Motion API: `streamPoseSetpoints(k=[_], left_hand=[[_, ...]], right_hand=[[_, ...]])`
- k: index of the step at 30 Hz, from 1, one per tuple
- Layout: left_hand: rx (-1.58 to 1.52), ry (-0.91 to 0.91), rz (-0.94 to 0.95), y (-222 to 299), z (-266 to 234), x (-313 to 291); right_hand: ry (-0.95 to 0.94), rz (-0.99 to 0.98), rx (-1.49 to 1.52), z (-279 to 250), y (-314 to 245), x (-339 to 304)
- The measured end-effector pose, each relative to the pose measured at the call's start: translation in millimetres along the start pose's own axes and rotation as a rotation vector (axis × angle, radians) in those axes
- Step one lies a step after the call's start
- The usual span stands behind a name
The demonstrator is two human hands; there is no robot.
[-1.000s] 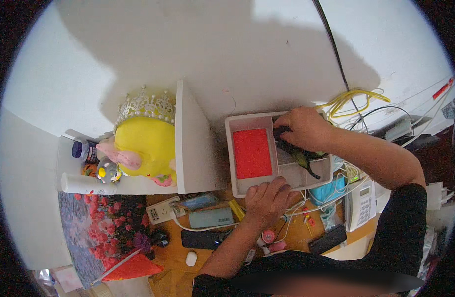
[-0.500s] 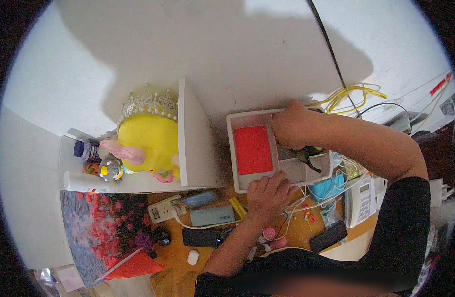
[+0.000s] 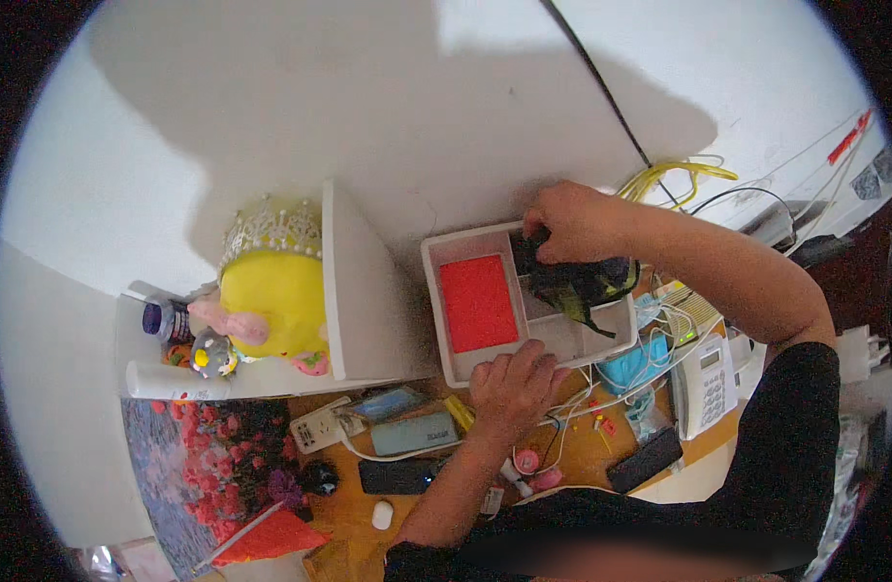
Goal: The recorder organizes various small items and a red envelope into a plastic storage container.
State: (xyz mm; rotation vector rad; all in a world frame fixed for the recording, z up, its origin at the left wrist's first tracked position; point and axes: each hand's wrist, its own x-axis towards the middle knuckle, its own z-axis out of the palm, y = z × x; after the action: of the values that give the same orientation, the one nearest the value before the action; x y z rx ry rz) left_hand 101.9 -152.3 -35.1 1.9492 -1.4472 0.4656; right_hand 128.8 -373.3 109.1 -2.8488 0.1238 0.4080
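A white storage box (image 3: 433, 320) with dividers stands by the wall. A flat red rectangular thing (image 3: 478, 304) lies in its left compartment. My left hand (image 3: 512, 396) is at the near side of the box, fingers bent over its rim. At the far side, my right hand (image 3: 574, 225) has its fingers closed on a dark black-and-green item (image 3: 589, 283) in the right compartment. A thin strap-like end of that item hangs toward the near compartment. What exactly it is, I cannot tell.
Left of the box, a white shelf (image 3: 368, 291) holds a yellow plush toy (image 3: 271, 301) wearing a crown (image 3: 270, 228). A power strip (image 3: 320, 424), phones, cables and a desk telephone (image 3: 706, 388) crowd the desk. Yellow cable (image 3: 664, 177) lies by the wall.
My right hand has risen slightly toward the far rim, and more of the dark item shows beneath it. My left hand stays at the near rim. The whole view has shifted a little.
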Motion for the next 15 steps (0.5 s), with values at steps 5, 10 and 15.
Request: streamPoseSetpoints(k=[5,10,15], left_hand=[[0.040,-0.003,-0.001,2,1,4],[0.075,-0.006,0.020,3,1,6],[0.071,-0.006,0.015,2,1,3]], right_hand=[[0.189,0.117,0.092,42,-3,1],[-0.073,0.025,0.072,39,3,18],[-0.166,-0.171,0.120,21,5,12]])
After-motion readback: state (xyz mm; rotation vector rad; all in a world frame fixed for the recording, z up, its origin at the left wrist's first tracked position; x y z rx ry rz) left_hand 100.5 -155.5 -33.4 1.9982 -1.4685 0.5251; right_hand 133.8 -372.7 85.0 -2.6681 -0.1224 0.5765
